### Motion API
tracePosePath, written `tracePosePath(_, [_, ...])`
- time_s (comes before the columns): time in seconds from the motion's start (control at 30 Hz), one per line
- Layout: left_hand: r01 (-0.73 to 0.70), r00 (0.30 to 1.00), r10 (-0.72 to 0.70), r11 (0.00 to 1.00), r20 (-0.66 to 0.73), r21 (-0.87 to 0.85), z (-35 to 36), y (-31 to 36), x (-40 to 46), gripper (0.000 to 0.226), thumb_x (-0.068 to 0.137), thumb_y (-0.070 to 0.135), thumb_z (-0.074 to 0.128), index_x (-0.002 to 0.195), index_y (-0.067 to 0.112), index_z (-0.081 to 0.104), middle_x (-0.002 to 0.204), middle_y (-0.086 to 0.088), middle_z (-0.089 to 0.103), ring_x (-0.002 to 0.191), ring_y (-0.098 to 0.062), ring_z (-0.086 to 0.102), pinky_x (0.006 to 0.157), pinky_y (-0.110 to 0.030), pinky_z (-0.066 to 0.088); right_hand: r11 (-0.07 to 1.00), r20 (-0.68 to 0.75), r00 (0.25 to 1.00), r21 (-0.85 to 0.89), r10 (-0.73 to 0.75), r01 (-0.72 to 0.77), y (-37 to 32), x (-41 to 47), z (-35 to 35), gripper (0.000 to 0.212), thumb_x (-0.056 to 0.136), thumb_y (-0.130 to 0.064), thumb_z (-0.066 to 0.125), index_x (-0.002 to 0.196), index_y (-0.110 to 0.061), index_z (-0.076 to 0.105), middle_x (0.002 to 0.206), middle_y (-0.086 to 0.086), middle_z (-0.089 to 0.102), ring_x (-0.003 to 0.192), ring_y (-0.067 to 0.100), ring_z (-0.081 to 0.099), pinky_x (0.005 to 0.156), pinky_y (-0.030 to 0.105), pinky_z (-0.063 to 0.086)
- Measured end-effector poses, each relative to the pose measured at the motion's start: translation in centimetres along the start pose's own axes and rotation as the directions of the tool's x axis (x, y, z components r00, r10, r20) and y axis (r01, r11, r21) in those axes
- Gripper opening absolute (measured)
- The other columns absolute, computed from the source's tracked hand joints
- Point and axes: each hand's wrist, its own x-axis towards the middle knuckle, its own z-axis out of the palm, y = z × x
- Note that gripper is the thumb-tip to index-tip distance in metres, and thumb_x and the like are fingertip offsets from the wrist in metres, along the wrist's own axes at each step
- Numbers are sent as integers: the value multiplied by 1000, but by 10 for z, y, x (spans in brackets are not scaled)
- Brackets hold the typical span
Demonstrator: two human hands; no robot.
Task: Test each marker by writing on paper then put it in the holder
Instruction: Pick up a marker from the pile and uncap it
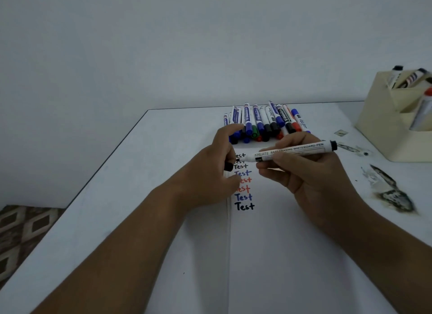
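My right hand (301,171) grips a white whiteboard marker (294,151) with black trim, lying almost level, its bare black tip pointing left. My left hand (215,166) sits right at that tip and pinches the marker's black cap (228,166) between its fingers. Under both hands lies a white sheet of paper (280,255) with a column of the word "Test" (244,198) written in black, blue and red. A pile of several markers (264,123) rests at the paper's far end. The cream holder (388,126) stands at the far right with several markers in it.
The white table (117,208) has dark scorched or stained patches (390,192) to the right of the paper, near the holder. Its left edge drops to a patterned floor (23,231). A plain wall rises behind the table.
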Motion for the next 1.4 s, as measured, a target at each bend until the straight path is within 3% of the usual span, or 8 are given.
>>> tracePosePath(0.43, [-4,1000,4,999,-3,-32,3,7,-1,102,82,9,74,152,38,7,85,3,49,63,-4,49,61,-15,44,991,9,1000,-135,-20,21,3,-1,-1,18,81,-1,68,96,5,60,92,24,74,87,40,74,80,47,62])
tracePosePath(0.7, [-27,999,29,994,21,-108,10,14,-1,104,81,6,74,154,34,5,83,1,51,63,-3,50,58,-17,43,934,49,994,-340,-98,109,4,-5,3,14,81,-3,76,88,-14,71,88,10,77,81,28,76,72,32,62])
tracePosePath(0.8, [-5,1000,6,992,4,-130,12,16,0,106,80,1,72,154,35,5,83,-2,53,62,-2,51,58,-18,46,913,66,990,-383,-128,143,5,-5,4,13,75,-19,78,85,-24,72,87,6,77,79,25,76,71,31,63])
tracePosePath(1.0, [-29,999,23,990,-46,-141,16,19,3,108,80,-1,72,155,30,3,83,-2,52,67,-7,55,61,-21,49,902,62,986,-398,-157,169,6,-4,3,26,73,-22,75,96,-10,69,86,8,76,76,24,77,67,29,62])
tracePosePath(1.13, [-19,999,24,989,32,-147,13,20,3,105,79,4,75,153,32,5,88,-5,53,67,-11,54,61,-25,51,942,7,994,-319,-112,109,6,-1,2,23,78,-14,75,98,-4,67,82,13,76,74,28,76,68,34,63])
tracePosePath(1.27, [48,992,-44,998,115,-30,9,5,2,110,75,39,85,150,48,5,112,10,51,101,-5,55,85,-22,50,949,-105,991,-313,-84,48,6,3,-2,14,84,-8,75,97,-7,70,82,12,75,75,29,75,70,36,62])
tracePosePath(1.33, [124,986,-139,981,93,148,4,-8,2,107,73,64,77,151,51,4,139,18,41,130,-6,37,108,-31,37,942,-161,982,-332,-103,45,4,4,-5,15,85,-11,75,99,-9,71,84,9,76,79,28,75,73,37,63])
tracePosePath(1.4, [166,972,-213,923,100,348,0,-20,4,102,76,79,59,155,44,6,159,17,20,144,-5,14,118,-36,17,928,-209,971,-372,-116,30,3,5,-7,15,85,-12,76,100,-12,73,85,4,76,82,26,75,78,40,63])
